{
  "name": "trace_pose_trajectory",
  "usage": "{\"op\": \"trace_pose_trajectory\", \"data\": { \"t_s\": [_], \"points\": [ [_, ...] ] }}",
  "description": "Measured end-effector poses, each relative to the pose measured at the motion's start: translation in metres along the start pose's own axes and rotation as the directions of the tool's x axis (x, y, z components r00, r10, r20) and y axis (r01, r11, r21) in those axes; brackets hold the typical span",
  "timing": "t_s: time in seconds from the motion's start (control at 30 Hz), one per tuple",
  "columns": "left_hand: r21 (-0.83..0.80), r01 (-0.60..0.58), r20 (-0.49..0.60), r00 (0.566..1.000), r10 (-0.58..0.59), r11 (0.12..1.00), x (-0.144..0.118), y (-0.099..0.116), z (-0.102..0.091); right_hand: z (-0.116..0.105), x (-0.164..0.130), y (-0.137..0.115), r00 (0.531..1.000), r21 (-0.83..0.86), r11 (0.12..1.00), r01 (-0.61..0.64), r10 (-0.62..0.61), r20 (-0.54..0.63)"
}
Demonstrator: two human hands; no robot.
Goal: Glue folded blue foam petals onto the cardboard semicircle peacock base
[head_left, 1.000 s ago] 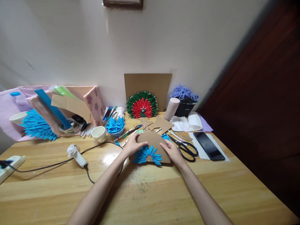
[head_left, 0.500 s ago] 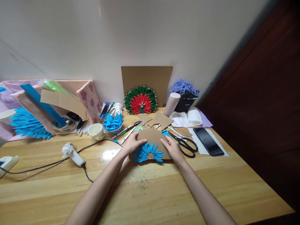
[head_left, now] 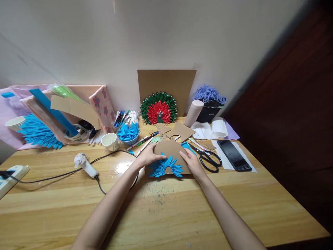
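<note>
Mid-surface, both hands pin the cardboard half-disc [head_left: 171,152] flat: left hand [head_left: 148,158] fingers pressing blue petals [head_left: 165,167] (holding them down, seemingly), right hand [head_left: 191,162] steadying its edge beside scissors [head_left: 208,159].

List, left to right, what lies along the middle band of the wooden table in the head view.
White power strip → white glue gun on a black cord → left hand → brown cardboard half-disc with blue paper petals → right hand → black-handled scissors → black phone.
</note>
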State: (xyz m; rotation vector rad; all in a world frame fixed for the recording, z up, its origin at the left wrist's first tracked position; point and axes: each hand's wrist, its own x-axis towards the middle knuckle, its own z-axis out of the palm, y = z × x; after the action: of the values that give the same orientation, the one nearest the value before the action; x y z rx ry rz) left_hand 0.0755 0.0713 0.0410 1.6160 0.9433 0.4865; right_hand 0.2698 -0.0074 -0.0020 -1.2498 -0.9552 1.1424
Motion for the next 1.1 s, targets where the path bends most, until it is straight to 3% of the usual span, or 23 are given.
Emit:
{"op": "trace_pose_trajectory", "data": {
  "t_s": [0.3, 0.6, 0.9, 1.1],
  "points": [
    [0.053, 0.030, 0.012, 0.999, -0.031, 0.998, 0.002, -0.004, -0.001, -0.002, 0.000, 0.002, 1.000, -0.037, 0.999, 0.019, -0.019, 0.005],
    [0.181, -0.009, -0.023, 1.000, 0.014, 0.983, 0.000, 0.000, -0.004, -0.002, 0.002, 0.003, 0.999, -0.048, 0.997, 0.054, -0.054, 0.002],
    [0.195, 0.068, -0.038, 0.997, -0.062, 0.979, 0.001, -0.005, -0.002, -0.001, -0.001, 0.003, 0.998, -0.055, 0.997, 0.058, -0.059, 0.001],
    [0.222, 0.057, -0.047, 0.998, -0.048, 0.973, 0.003, -0.010, -0.001, 0.000, -0.003, 0.000, 0.998, -0.074, 0.996, 0.059, -0.059, 0.004]
  ]
}}
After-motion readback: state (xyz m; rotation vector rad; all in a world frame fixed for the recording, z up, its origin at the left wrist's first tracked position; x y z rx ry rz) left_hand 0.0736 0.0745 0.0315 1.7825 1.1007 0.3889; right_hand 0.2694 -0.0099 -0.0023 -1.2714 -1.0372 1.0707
